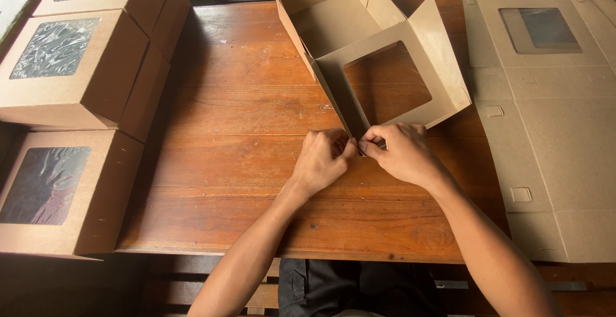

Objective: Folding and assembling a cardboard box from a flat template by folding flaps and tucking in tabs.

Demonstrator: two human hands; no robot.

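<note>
Brown cardboard window box (359, 41), lid open, lies at twelve o'clock on the wooden surface (244, 163); left hand (324, 160) and right hand (398, 153) pinch its lid's near corner flap.

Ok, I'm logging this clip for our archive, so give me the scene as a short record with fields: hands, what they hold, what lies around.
left hand: pinches the near corner of the window lid
right hand: pinches the same corner, fingertips meeting the left's
half-folded kraft box: open, its window lid tilted toward the person
finished window boxes: stacked at left, closed
flat box blanks: piled at right, unfolded
wooden table: bears it all
</note>
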